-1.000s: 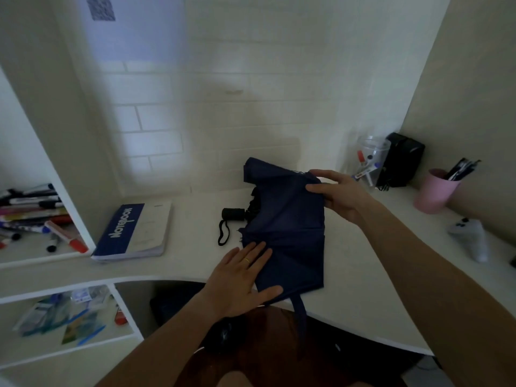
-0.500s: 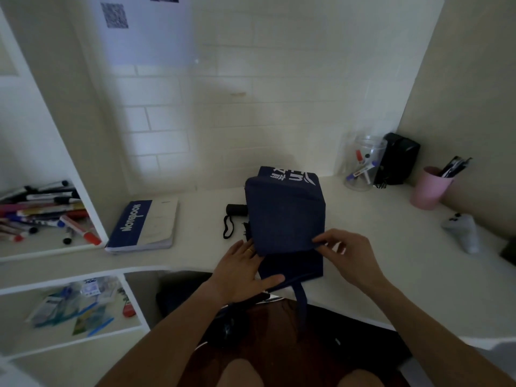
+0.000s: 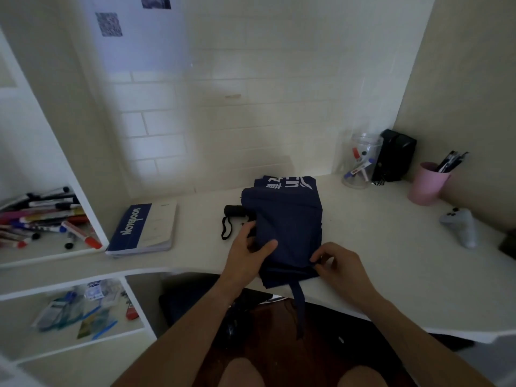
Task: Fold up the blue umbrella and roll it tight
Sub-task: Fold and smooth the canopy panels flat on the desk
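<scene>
The dark blue fabric umbrella, collapsed and with its canopy folded into a flat, roughly square pad showing white lettering along its far edge, lies on the pale curved surface just in front of the person, its near edge close to the lip. Its short black handle pokes out to the left with a black wrist loop trailing on the surface, and a narrow blue closure strap hangs off the near edge toward the lap. The left hand grips the left side of the folded canopy, thumb on top and fingers tucked behind the cloth near the handle; the right hand pinches the near right corner between thumb and fingertips. The folding looks largely done and the rolling not yet begun. From here the risk is that the stacked pleats slide apart if either pinch loosens, since only two points hold the layers; rolling unevenly would leave a loose, bulging bundle, and the dangling strap could get wound inside the roll rather than staying free to wrap round it. Further out, a blue-spined notebook lies to the left and a pink cup of pens stands well apart at the right.
</scene>
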A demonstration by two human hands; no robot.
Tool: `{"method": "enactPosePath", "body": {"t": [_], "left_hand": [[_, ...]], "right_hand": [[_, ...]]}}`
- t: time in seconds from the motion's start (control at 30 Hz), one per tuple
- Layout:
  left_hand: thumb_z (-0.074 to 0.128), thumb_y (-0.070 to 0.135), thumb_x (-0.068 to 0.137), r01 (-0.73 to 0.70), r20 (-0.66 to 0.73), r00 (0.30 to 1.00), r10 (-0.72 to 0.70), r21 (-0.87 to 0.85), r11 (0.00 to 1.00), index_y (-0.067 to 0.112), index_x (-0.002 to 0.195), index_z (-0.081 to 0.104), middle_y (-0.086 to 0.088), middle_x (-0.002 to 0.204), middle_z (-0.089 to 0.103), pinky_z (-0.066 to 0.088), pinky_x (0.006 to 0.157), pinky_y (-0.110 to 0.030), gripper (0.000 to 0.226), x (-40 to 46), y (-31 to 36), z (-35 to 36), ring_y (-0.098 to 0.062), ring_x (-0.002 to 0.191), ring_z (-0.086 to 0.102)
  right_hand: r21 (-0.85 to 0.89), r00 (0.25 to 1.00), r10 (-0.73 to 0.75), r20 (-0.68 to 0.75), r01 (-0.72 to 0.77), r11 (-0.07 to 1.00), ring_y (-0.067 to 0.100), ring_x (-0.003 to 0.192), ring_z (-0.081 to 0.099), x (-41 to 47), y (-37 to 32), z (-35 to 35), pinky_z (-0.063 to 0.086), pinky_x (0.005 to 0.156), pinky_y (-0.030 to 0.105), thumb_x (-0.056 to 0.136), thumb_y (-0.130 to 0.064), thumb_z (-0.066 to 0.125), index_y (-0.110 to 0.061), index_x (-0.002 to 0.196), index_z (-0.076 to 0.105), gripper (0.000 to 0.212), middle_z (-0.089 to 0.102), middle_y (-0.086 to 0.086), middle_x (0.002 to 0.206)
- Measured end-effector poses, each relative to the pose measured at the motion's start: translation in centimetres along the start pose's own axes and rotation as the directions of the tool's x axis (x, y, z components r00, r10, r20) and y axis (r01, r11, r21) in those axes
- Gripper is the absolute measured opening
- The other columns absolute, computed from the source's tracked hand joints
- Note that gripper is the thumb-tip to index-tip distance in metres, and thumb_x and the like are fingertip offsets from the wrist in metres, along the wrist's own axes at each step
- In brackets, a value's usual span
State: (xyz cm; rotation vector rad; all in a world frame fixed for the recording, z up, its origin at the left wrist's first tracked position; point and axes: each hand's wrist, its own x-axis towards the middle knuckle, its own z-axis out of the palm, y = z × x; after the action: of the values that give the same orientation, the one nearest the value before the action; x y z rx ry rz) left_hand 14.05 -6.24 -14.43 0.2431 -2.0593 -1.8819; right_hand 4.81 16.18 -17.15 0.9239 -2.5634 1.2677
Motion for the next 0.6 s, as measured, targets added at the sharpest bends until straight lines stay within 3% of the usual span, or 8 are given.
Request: {"method": "enactPosePath", "body": {"t": [0.1, 0.23, 0.37, 0.47, 0.6], "left_hand": [[0.08, 0.012, 0.085, 0.095, -0.032, 0.995, -0.095, -0.006, 0.995, 0.022, 0.107, 0.069, -0.001, 0.114, 0.074, 0.057, 0.072, -0.017, 0.027, -0.2, 0.0, 0.2, 0.0, 0.087, 0.072], [0.085, 0.026, 0.08, 0.169, -0.11, 0.979, -0.172, -0.041, 0.985, 0.023, 0.091, 0.077, 0.005, 0.092, 0.08, 0.06, 0.071, -0.021, 0.014, -1.0, -0.3, 0.2, -0.008, 0.083, 0.075], [0.08, 0.035, 0.085, 0.125, -0.147, 0.983, -0.114, 0.067, 0.99, 0.021, 0.091, 0.078, 0.006, 0.087, 0.08, 0.059, 0.066, -0.022, 0.016, -1.7, -0.2, 0.7, -0.009, 0.078, 0.075], [0.079, 0.024, 0.087, 0.1, -0.097, 0.991, -0.093, 0.069, 0.993, 0.018, 0.098, 0.073, 0.003, 0.087, 0.078, 0.058, 0.057, -0.026, 0.014, -1.9, -0.1, 0.9, -0.02, 0.067, 0.076], [0.08, 0.007, 0.085, 0.085, -0.002, 0.996, -0.085, 0.069, 0.994, 0.024, 0.102, 0.069, 0.0, 0.098, 0.076, 0.057, 0.06, -0.024, 0.027, -1.8, -0.1, 0.7, -0.02, 0.067, 0.074]], "right_hand": [[0.002, 0.998, -0.049, -0.03, 0.049, 0.999, 0.01, 0.078, 0.065, 0.0, 0.2, -0.1, 0.048, 0.067, 0.018, 0.071, 0.004, 0.076, -0.027, 0.079, 0.068, 0.033, 0.065, -0.013, 0.088], [0.03, 0.998, -0.025, -0.058, 0.027, 0.999, 0.009, 0.078, 0.065, -0.2, 0.2, -0.2, 0.045, 0.066, 0.011, 0.073, 0.004, 0.077, -0.025, 0.08, 0.071, 0.03, 0.068, -0.013, 0.087], [0.097, 0.997, 0.067, -0.034, -0.064, 0.993, 0.0, 0.071, 0.063, -0.4, -0.9, -0.7, 0.044, 0.062, 0.01, 0.078, -0.003, 0.075, -0.023, 0.085, 0.074, 0.021, 0.07, -0.013, 0.083], [0.219, 0.99, 0.124, -0.069, -0.106, 0.97, 0.001, 0.075, 0.064, 0.2, -1.7, -1.4, 0.047, 0.064, 0.012, 0.086, -0.019, 0.075, -0.026, 0.088, 0.075, 0.007, 0.073, -0.015, 0.09], [0.473, 0.948, 0.301, -0.106, -0.218, 0.854, 0.004, 0.061, 0.061, 1.1, -2.6, -2.1, 0.05, 0.056, 0.017, 0.086, -0.013, 0.076, -0.018, 0.095, 0.074, 0.011, 0.075, 0.0, 0.09]]}}
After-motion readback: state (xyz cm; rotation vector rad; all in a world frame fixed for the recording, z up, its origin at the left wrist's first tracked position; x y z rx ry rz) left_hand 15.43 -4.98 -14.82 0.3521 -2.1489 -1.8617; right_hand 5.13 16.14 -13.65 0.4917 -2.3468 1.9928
